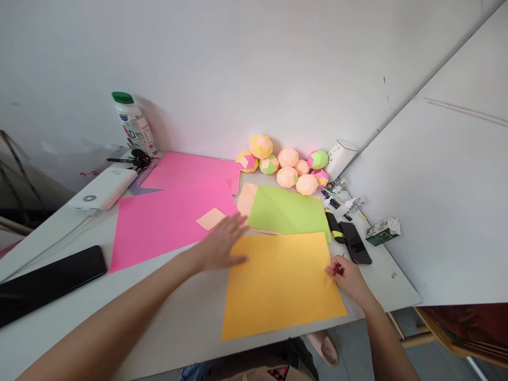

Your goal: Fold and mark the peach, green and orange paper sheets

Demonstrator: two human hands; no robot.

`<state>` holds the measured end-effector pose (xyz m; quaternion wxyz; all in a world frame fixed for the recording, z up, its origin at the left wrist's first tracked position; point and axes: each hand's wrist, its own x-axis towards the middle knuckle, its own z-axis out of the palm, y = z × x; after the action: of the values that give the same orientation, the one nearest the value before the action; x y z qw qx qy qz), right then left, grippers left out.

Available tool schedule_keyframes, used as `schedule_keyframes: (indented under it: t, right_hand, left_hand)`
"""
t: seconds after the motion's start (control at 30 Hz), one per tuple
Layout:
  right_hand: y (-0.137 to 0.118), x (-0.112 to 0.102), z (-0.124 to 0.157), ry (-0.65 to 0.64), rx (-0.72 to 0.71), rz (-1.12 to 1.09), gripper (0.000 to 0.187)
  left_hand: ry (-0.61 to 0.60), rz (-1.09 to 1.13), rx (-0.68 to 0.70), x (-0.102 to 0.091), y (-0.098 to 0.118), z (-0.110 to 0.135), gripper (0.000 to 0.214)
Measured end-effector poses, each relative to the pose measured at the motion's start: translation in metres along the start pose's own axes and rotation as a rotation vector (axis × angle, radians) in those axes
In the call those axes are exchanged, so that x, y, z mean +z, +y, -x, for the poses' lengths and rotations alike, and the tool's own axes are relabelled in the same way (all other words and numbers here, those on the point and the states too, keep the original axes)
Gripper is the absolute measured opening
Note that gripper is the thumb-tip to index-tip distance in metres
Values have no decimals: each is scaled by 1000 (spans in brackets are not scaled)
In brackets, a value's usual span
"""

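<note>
My left hand is open, its fingers stretched out and slightly blurred. It hovers over or rests at the left edge of the orange paper sheet, close to a peach paper diamond on the pink paper. I cannot tell whether it touches either sheet. At the orange sheet's right edge, my right hand pinches a slim red pen-like tool, its exact kind unclear. Behind the orange sheet lies green paper, partly over peach paper.
Several faceted paper balls sit against the wall. A phone, a black-and-yellow object and a small carton are at right. Leftward are a bottle, keys, a white power bank and a long black object.
</note>
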<state>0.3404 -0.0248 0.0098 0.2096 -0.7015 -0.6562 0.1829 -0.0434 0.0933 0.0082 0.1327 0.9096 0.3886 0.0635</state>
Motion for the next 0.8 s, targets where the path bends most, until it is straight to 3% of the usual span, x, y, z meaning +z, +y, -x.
schedule_keyframes:
  t: [0.1, 0.17, 0.2, 0.27, 0.33, 0.43, 0.57, 0.7, 0.8]
  right_hand:
    - [-10, -2, 12, 202, -154, 261, 18]
    - [-23, 3, 24, 317, -275, 324, 16]
    - [-32, 8, 31, 311, -332, 315, 13]
    - [-50, 19, 45, 167, -453, 281, 11]
    - [-65, 32, 58, 12, -589, 240, 14]
    - [-77, 47, 71, -85, -686, 246, 17]
    - [-80, 59, 78, -68, -788, 299, 35]
    - [-87, 59, 75, -44, -831, 305, 25]
    - [-95, 52, 69, -72, -789, 119, 16]
  left_hand:
    - [-261, 125, 338, 25, 33, 14, 111]
    - [-292, 144, 403, 40, 49, 26, 124]
    - [-287, 139, 400, 45, 56, 31, 128]
    - [-263, 120, 392, 54, 65, 39, 129]
    - [-215, 93, 365, 59, 70, 44, 123]
    - [-136, 62, 319, 61, 73, 44, 104]
    - [-99, 100, 303, 51, 68, 34, 83]
    - [-106, 282, 313, 32, 49, 19, 54]
    - [-165, 528, 297, 18, 29, 12, 48]
